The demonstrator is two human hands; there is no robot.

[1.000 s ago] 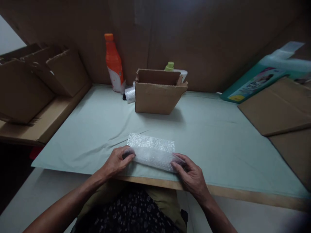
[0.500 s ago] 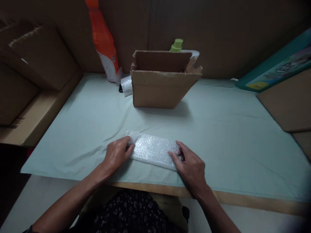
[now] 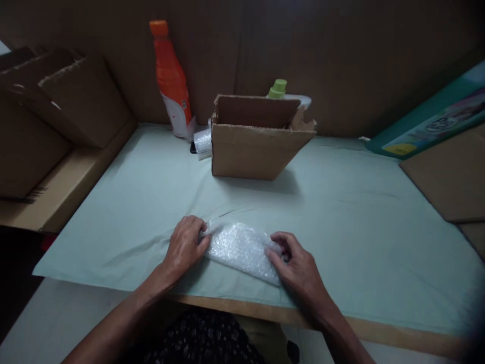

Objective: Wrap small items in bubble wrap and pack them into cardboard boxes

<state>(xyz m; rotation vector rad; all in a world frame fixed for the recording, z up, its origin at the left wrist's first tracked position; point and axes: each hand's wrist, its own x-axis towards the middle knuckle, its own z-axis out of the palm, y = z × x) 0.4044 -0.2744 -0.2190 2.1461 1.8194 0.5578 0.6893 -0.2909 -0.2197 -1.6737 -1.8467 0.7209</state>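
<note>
A flat piece of bubble wrap (image 3: 240,248), whitish and shiny, lies near the front edge of the cloth-covered table (image 3: 352,242). At its left end my left hand (image 3: 185,245) grips the wrap, thumb in front and fingers curled behind. My right hand (image 3: 299,263) pinches the opposite end between thumb and fingers. The wrap's upper edge bulges a little in the middle. Whether anything lies inside the wrap cannot be made out. Beyond it stands an open cardboard box (image 3: 246,151) with a torn right flap.
Behind the box are an orange bottle (image 3: 172,83), a roll of bubble wrap (image 3: 203,141) and a green-capped bottle (image 3: 278,88). Cardboard boxes (image 3: 76,101) flank the left side. On the right a teal container (image 3: 428,121) leans beside a cardboard panel (image 3: 450,174).
The view has tilted up slightly, so everything sits lower in the picture. Both hands keep hold of the bubble wrap, whose upper edge now bulges and whose right end has dipped slightly.
</note>
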